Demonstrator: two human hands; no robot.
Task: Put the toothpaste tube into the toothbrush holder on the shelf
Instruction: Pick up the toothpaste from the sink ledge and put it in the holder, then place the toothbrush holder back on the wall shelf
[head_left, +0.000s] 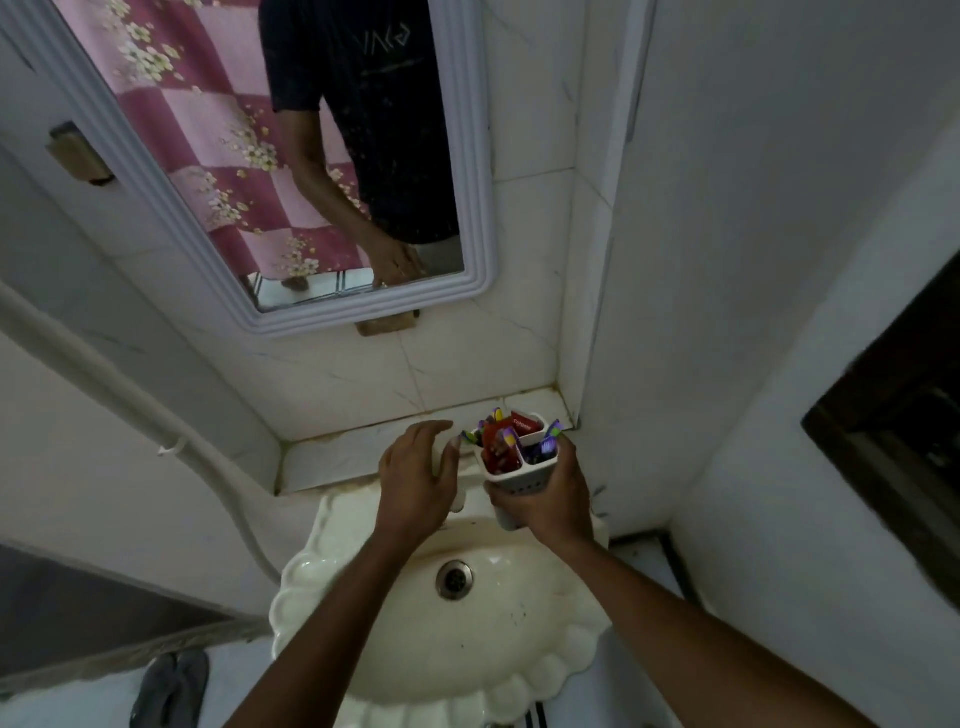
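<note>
My right hand (550, 499) grips a white perforated toothbrush holder (519, 480) and keeps it in the air over the back of the sink, just in front of the tiled shelf (343, 452). A red toothpaste tube (522, 423) stands inside the holder among several toothbrushes with purple and green heads. My left hand (415, 475) hovers beside the holder on its left, fingers spread and holding nothing, its fingertips close to the brush heads.
A cream scalloped sink (441, 629) with a metal drain (455, 578) lies below my hands. A white-framed mirror (467, 156) hangs on the tiled wall above the shelf. A white pipe (156, 415) runs down the left wall. Dark slippers (166, 691) lie on the floor.
</note>
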